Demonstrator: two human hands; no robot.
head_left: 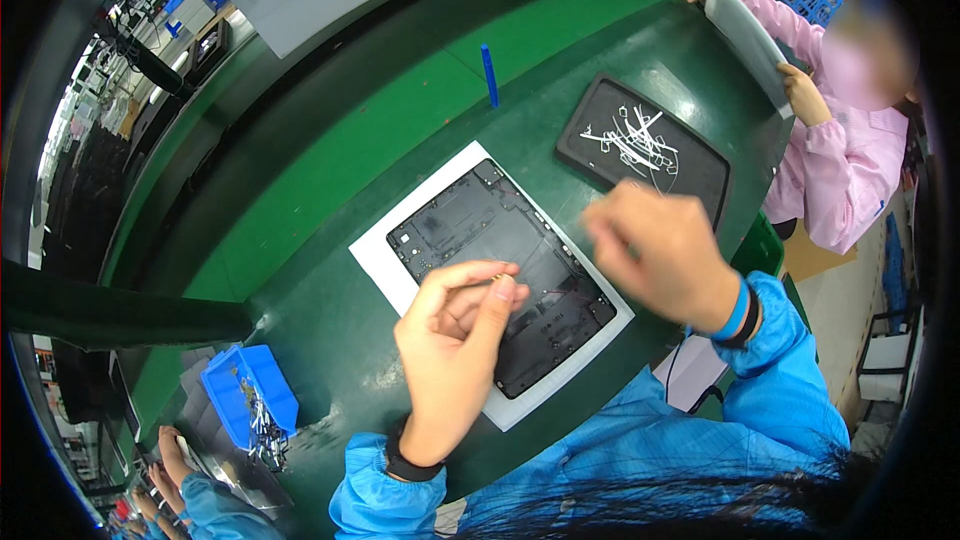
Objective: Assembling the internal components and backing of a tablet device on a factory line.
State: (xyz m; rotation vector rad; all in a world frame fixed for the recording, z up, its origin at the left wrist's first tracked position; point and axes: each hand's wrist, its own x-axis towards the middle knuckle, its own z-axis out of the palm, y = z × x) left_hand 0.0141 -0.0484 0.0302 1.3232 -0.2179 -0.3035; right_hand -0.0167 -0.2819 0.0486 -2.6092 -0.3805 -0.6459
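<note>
My left hand (450,345) hovers over a black device housing (490,250), thumb and forefinger pinched on a small gold-coloured piece too small to name. The housing is a flat rectangle with small fittings and thin wires along its edges, lying at a slant on a white sheet (375,258). To the right of the housing my right hand (665,255) is raised, its fingers curled and smeared by motion. Whether it holds anything cannot be made out. Beyond it lies a black tray (690,155) with several thin white strips (635,145) in it.
A blue bin (235,410) of small metal parts stands at the lower left, near other people's hands (170,475). A blue pen-like stick (489,75) stands at the green table's (340,380) far side. At right, a person in pink (840,170) holds a pale panel (745,45).
</note>
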